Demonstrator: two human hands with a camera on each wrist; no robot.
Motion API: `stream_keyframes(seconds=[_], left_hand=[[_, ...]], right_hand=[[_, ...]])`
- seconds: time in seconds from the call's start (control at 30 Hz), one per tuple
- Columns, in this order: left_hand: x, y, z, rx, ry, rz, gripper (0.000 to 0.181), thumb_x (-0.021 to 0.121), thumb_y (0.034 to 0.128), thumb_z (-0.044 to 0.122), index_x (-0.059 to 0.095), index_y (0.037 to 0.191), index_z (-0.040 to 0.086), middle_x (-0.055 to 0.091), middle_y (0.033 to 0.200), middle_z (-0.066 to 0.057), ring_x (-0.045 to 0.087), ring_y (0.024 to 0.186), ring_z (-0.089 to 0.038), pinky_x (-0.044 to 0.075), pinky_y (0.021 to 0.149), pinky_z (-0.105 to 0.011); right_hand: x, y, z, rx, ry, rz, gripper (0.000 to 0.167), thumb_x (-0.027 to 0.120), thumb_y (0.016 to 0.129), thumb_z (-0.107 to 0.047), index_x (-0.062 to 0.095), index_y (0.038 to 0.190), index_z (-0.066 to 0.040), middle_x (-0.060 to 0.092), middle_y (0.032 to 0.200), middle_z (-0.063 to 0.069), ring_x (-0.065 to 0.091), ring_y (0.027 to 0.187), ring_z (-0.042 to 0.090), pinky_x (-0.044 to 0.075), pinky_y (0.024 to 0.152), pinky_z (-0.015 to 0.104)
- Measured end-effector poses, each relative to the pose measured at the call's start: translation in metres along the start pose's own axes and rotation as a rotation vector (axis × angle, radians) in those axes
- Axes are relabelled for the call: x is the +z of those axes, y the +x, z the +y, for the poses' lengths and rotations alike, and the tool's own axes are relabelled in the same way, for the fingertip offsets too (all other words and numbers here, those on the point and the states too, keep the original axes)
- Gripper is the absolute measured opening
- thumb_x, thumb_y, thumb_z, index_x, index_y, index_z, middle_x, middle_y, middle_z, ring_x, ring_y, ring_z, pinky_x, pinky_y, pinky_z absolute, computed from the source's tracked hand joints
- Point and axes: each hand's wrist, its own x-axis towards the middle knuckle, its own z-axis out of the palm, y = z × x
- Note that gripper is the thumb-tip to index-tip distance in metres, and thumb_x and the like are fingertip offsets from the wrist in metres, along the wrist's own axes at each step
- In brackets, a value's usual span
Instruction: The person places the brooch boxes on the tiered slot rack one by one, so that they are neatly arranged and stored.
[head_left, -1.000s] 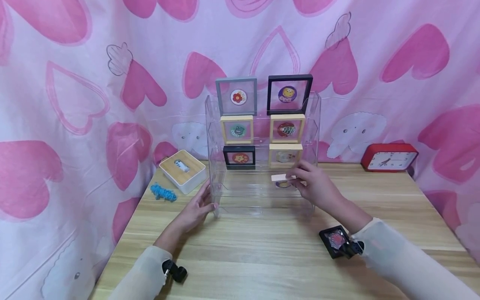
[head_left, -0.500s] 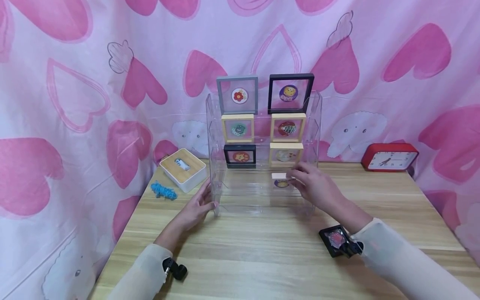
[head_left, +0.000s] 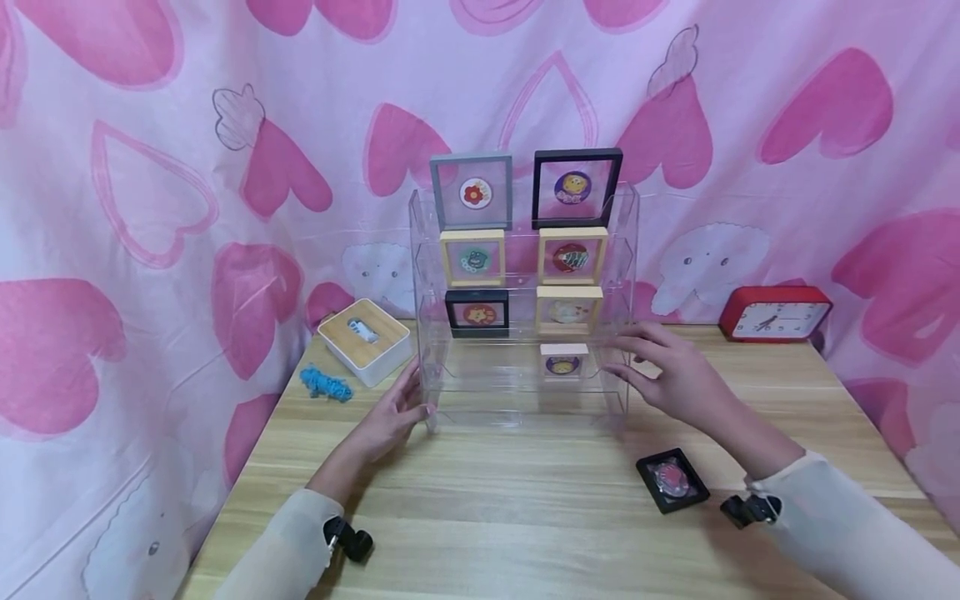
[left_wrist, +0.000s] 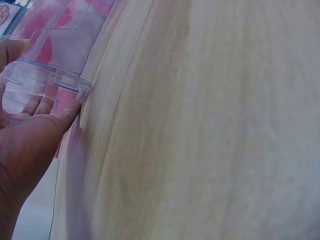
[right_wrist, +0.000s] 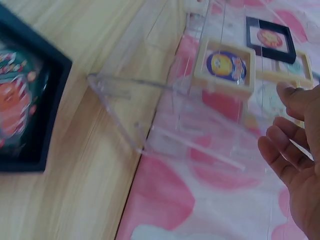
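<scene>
A clear acrylic tiered display rack (head_left: 495,421) stands mid-table with small display frames in two columns. At its left side my left hand (head_left: 390,421) holds the side panel, thumb at the front edge and the other fingers partly hidden behind the clear wall. On the bottom tier, right, sits a small cream frame (head_left: 564,361) with a round purple-and-yellow badge. Just right of that frame, near the rack's right side, is my right hand (head_left: 667,375), holding nothing, fingers apart and loosely bent. A black frame (head_left: 672,481) with a red badge lies flat on the table below it.
Left of the rack are a white box (head_left: 382,362) with a wooden lid and a blue tangled bundle (head_left: 326,383). A red clock (head_left: 776,314) stands at the back right. A pink heart-patterned curtain (head_left: 292,100) hangs behind the table.
My right hand has let go of the small cream frame on the bottom tier and moved right, away from it. The left hand stays on the rack's side.
</scene>
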Motion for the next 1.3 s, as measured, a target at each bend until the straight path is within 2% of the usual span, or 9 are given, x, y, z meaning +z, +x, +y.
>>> stream_keyframes(seconds=[0.1, 0.33, 0.5, 0.77, 0.93, 1.1, 1.2, 1.3], left_hand=[[0.001, 0.0, 0.0, -0.006, 0.001, 0.004, 0.097, 0.06, 0.1109, 0.003, 0.007, 0.175, 0.054, 0.002, 0.189, -0.001, 0.0, 0.176, -0.034, 0.016, 0.139, -0.06], [0.0, 0.0, 0.0, -0.017, 0.004, 0.013, 0.097, 0.061, 0.111, 0.005, 0.008, 0.174, 0.056, 0.001, 0.189, 0.002, -0.001, 0.176, -0.033, 0.015, 0.139, -0.061], [0.0, 0.001, 0.001, -0.021, -0.004, 0.012, 0.096, 0.061, 0.1116, 0.006, 0.008, 0.174, 0.057, 0.003, 0.189, 0.002, -0.001, 0.176, -0.033, 0.014, 0.139, -0.061], [-0.001, 0.001, 0.0, -0.008, -0.008, -0.004, 0.096, 0.061, 0.1114, 0.006, 0.007, 0.175, 0.053, 0.004, 0.189, -0.001, -0.001, 0.176, -0.033, 0.015, 0.139, -0.06], [-0.001, 0.001, 0.0, -0.004, 0.008, -0.005, 0.096, 0.061, 0.1119, 0.006, 0.007, 0.174, 0.055, 0.005, 0.189, -0.001, 0.0, 0.176, -0.033, 0.016, 0.139, -0.061], [0.0, 0.001, 0.0, -0.005, 0.008, 0.002, 0.097, 0.061, 0.111, 0.004, 0.008, 0.174, 0.056, 0.002, 0.189, -0.001, 0.0, 0.176, -0.034, 0.016, 0.139, -0.061], [0.0, 0.0, 0.001, -0.007, 0.009, 0.003, 0.097, 0.061, 0.1112, 0.005, 0.008, 0.174, 0.055, 0.003, 0.189, -0.001, 0.0, 0.176, -0.034, 0.016, 0.139, -0.061], [0.0, 0.0, 0.001, -0.01, 0.013, 0.005, 0.096, 0.061, 0.1117, 0.006, 0.008, 0.174, 0.055, 0.004, 0.189, -0.001, 0.001, 0.176, -0.034, 0.016, 0.139, -0.06]], right_hand=[[-0.01, -0.009, 0.005, 0.058, 0.01, -0.017, 0.049, 0.099, 0.076, -0.004, 0.083, 0.122, -0.011, 0.078, 0.12, 0.007, 0.075, 0.094, 0.019, 0.063, 0.078, 0.017], [-0.025, -0.036, 0.021, 0.124, 0.034, -0.08, 0.044, 0.099, 0.077, -0.005, 0.084, 0.117, -0.014, 0.08, 0.114, 0.002, 0.072, 0.087, 0.012, 0.064, 0.071, 0.023], [-0.028, -0.058, 0.03, 0.205, 0.033, -0.21, 0.042, 0.098, 0.081, -0.012, 0.084, 0.12, -0.017, 0.079, 0.109, -0.003, 0.071, 0.089, 0.008, 0.064, 0.069, 0.026], [-0.017, -0.096, 0.042, 0.327, 0.198, -0.437, 0.032, 0.091, 0.092, -0.02, 0.082, 0.12, -0.008, 0.076, 0.105, -0.004, 0.067, 0.089, -0.002, 0.064, 0.07, 0.025], [-0.008, -0.113, 0.044, 0.389, 0.23, -0.534, 0.031, 0.088, 0.095, -0.026, 0.082, 0.122, -0.011, 0.074, 0.105, -0.008, 0.061, 0.086, -0.006, 0.06, 0.071, 0.023], [-0.003, -0.119, 0.046, 0.401, 0.257, -0.578, 0.021, 0.086, 0.097, -0.024, 0.084, 0.117, -0.018, 0.073, 0.106, -0.009, 0.058, 0.086, -0.002, 0.056, 0.072, 0.022], [0.0, -0.122, 0.048, 0.377, 0.26, -0.576, 0.015, 0.085, 0.097, -0.02, 0.084, 0.111, -0.024, 0.071, 0.104, -0.011, 0.06, 0.09, -0.001, 0.057, 0.076, 0.023], [0.004, -0.126, 0.05, 0.329, 0.252, -0.545, 0.017, 0.085, 0.097, -0.015, 0.084, 0.107, -0.03, 0.069, 0.102, -0.013, 0.06, 0.092, -0.002, 0.057, 0.079, 0.024]])
